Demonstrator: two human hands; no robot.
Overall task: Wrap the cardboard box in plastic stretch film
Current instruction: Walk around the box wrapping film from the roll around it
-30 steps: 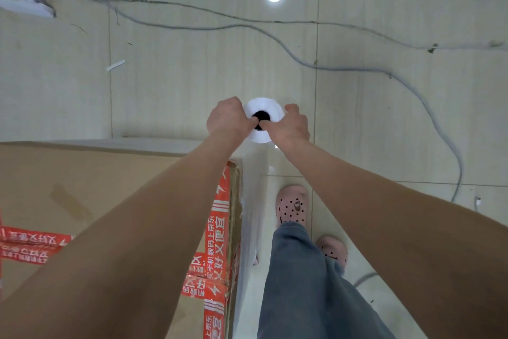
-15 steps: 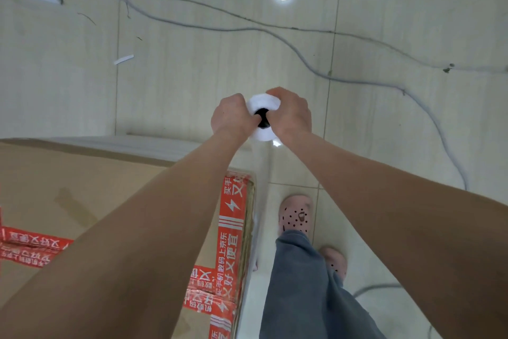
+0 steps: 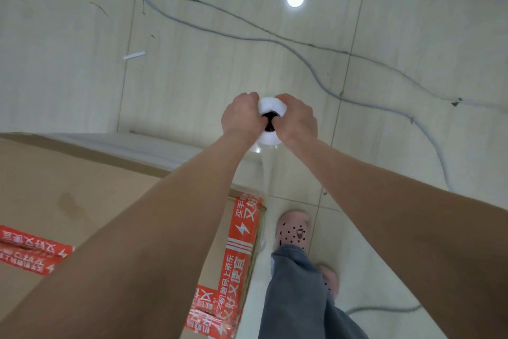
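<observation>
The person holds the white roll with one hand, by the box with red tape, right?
No, with both: the head view shows the left hand and right hand gripping the white roll, by the box with red tape.

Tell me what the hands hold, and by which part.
The left hand and right hand grip the stretch film roll by its top end, one each side, thumbs at its core.

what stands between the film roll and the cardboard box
Nothing visible. The left hand and right hand grip the film roll off the cardboard box corner, with film running clear to it. A grey cable lies on the floor farther ahead.
</observation>
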